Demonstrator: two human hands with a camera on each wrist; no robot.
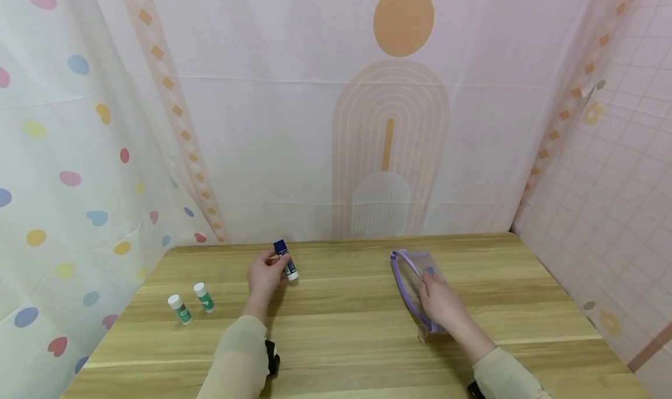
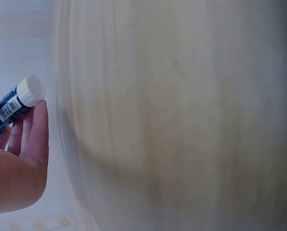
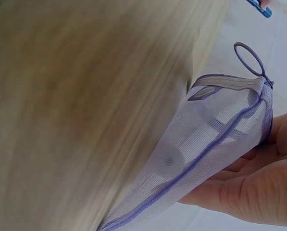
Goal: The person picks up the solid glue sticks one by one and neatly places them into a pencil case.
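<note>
My left hand pinches a glue stick between thumb and fingers, tilted above the table. This stick has a dark blue body with one white end; its barcode label faces the left wrist view. On the right, my right hand grips one edge of a purple-trimmed mesh zip pouch. The pouch's mouth gapes toward the left in the head view. Through the mesh in the right wrist view, a pale round shape shows, too blurred to name. A ring pull hangs at the pouch's corner.
Two green glue sticks with white caps, a nearer one and a farther one, are on the wooden table at the left. A patterned curtain hangs along the back edge, with more cloth at both sides.
</note>
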